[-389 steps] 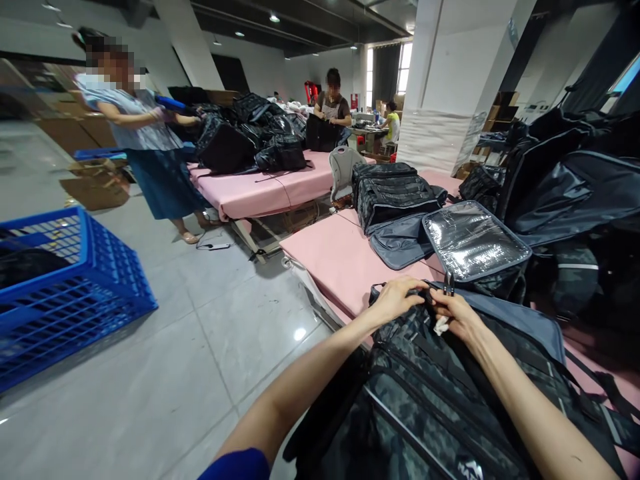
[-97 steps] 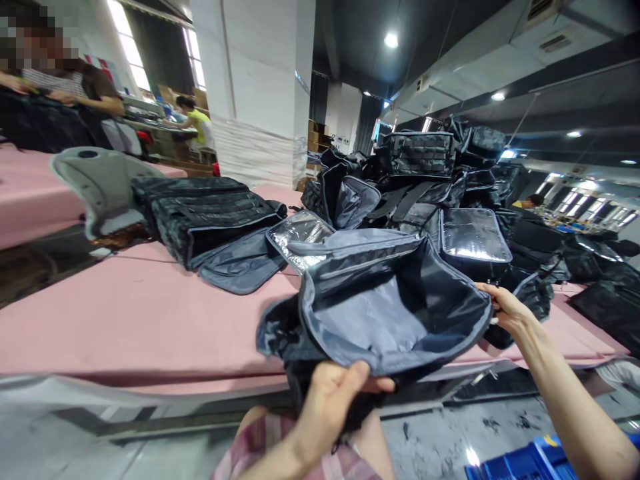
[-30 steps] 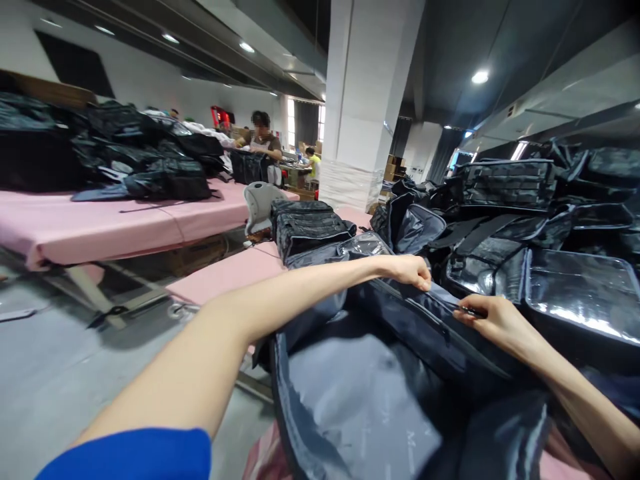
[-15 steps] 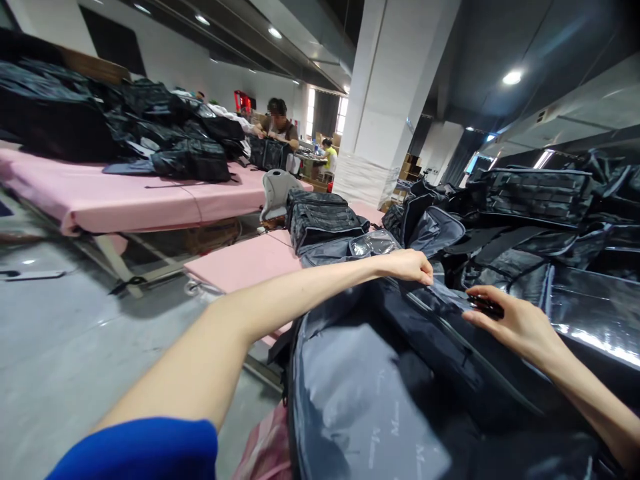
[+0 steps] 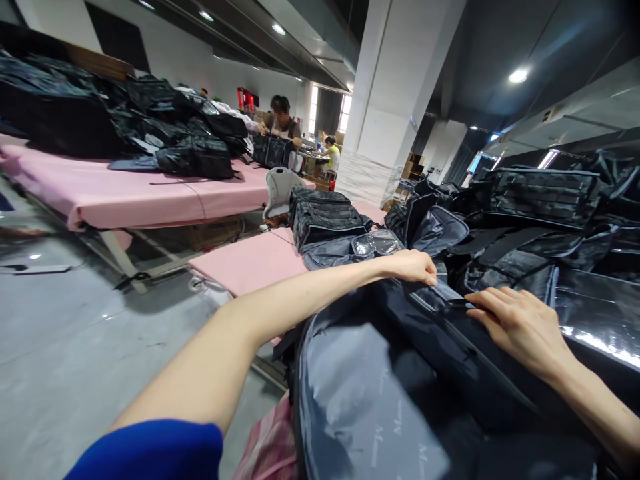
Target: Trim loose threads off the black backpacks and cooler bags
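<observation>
A large dark backpack (image 5: pixel 373 393) lies open in front of me, its grey printed lining showing. At its far rim my left hand (image 5: pixel 415 267) is closed, pinching the grey edge fabric. That fabric edge (image 5: pixel 447 291) stretches from my left fingers toward my right hand (image 5: pixel 520 327). My right hand is closed around a small black tool, apparently thread snips (image 5: pixel 461 304). Only a dark tip shows beyond the fingers; the rest is hidden behind them. The tip is close to the fabric edge; whether it touches cannot be made out.
Dark camouflage backpacks (image 5: pixel 543 197) are piled at the right. Another backpack (image 5: pixel 325 217) stands on the pink-covered table (image 5: pixel 250 260) ahead. More bags lie on the pink table (image 5: pixel 165 200) at left, where a person (image 5: pixel 283 123) works. A white pillar (image 5: pixel 385 100) rises behind.
My right hand has turned so its back faces up, and its fingers now cover most of the black tool. My left hand keeps its pinch on the fabric. The view has shifted slightly.
</observation>
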`<state>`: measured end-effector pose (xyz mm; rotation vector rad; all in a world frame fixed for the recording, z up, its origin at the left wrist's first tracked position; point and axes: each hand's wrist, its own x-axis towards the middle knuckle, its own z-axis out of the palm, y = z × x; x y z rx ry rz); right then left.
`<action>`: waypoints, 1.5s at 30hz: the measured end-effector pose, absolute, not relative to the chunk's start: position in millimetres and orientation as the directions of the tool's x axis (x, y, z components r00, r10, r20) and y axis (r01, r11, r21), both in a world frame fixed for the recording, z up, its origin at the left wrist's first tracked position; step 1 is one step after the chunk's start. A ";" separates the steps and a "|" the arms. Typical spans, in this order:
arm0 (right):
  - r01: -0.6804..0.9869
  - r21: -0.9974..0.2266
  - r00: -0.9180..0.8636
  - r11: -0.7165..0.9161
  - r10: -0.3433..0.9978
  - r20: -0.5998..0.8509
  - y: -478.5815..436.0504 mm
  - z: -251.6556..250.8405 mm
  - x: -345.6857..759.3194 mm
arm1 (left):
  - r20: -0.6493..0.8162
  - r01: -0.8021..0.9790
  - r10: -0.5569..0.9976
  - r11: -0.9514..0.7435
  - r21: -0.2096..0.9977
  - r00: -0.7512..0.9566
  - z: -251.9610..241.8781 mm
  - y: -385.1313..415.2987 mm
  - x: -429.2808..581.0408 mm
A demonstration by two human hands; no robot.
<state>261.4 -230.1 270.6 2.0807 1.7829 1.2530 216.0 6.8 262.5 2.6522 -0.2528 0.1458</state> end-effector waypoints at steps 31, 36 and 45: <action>0.823 0.528 -0.074 -0.207 0.884 0.462 -225.0 269.7 282.2 | 0.487 -0.382 -0.210 -0.879 0.285 0.848 245.3 -16.3 185.4; 0.843 0.461 -0.013 -0.276 0.848 0.530 -238.6 268.1 284.1 | 0.453 -0.367 -0.240 -0.904 0.219 0.859 239.0 -25.3 184.4; 0.765 0.562 -0.023 -0.316 0.858 0.514 -261.2 267.1 271.7 | 0.511 -0.351 -0.306 -0.936 -0.008 0.804 232.5 -44.9 187.7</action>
